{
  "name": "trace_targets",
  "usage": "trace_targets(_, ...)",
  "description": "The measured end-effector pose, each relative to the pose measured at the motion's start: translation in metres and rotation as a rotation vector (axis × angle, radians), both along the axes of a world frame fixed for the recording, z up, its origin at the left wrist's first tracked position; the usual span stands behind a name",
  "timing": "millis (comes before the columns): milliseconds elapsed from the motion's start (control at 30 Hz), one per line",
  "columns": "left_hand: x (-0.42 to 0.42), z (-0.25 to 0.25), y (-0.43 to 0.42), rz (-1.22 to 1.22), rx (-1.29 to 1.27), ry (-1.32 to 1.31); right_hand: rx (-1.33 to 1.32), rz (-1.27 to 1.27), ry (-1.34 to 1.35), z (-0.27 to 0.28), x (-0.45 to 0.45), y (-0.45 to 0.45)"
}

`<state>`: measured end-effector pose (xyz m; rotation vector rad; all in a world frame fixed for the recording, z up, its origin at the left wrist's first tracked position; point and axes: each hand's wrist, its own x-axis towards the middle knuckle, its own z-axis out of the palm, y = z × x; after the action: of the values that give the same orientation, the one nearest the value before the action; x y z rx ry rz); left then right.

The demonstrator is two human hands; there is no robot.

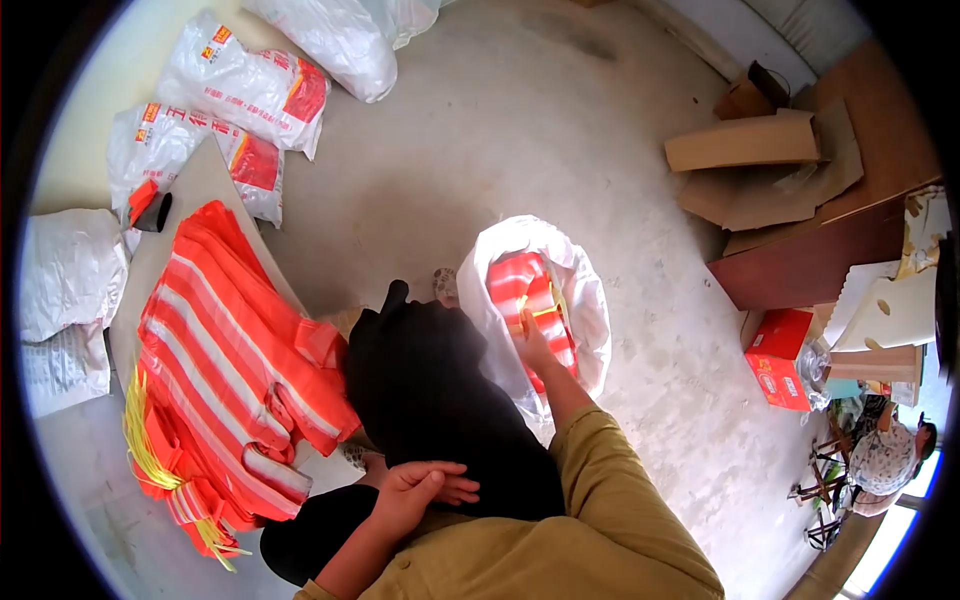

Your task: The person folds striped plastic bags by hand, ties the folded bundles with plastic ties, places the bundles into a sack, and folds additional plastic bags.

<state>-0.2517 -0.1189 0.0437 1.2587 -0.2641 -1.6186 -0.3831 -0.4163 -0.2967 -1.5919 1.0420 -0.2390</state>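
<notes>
My right hand (535,345) reaches down into a white sack (590,290) on the floor. Its fingers close on a folded orange-and-white striped fabric bundle (515,278) bound with a yellow tie; part of the grip is hidden. Over my black-clothed lap, my left hand (420,492) rests palm inward with its fingers stretched out, holding nothing. To my left, a pile of orange striped fabric (225,340) lies on a pale table (215,185). A bunch of yellow ties (150,440) sits at the pile's near left edge.
Printed white sacks (245,85) lie along the wall at upper left. At right are opened cardboard (755,150), a wooden desk (810,250) and a red box (780,360). Another person (885,455) sits in the far right background. Concrete floor (660,400) surrounds the sack.
</notes>
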Motion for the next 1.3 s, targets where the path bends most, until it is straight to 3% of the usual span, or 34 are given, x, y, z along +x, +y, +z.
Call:
trace_targets(233,0.001,-0.004,0.002,0.001,-0.019,0.024,0.056,0.149,0.168,0.064,0.014,-0.010)
trace_targets(367,0.001,-0.003,0.003,0.008,-0.008,0.038,-0.109,0.329,0.128,0.034,0.008,-0.006)
trace_targets(533,0.002,-0.003,0.003,0.009,-0.011,0.053,0.139,0.224,0.103,0.009,-0.001,-0.008)
trace_targets(633,0.003,-0.001,0.002,0.001,0.000,0.051,-0.006,0.155,0.139,-0.004,0.006,-0.003)
trace_targets(1033,0.007,-0.005,0.005,-0.020,-0.022,0.135,0.068,0.206,0.130,-0.028,0.017,0.001)
trace_targets(1300,0.011,-0.006,0.007,-0.022,-0.046,0.227,-0.075,0.091,0.220,-0.036,0.037,0.000)
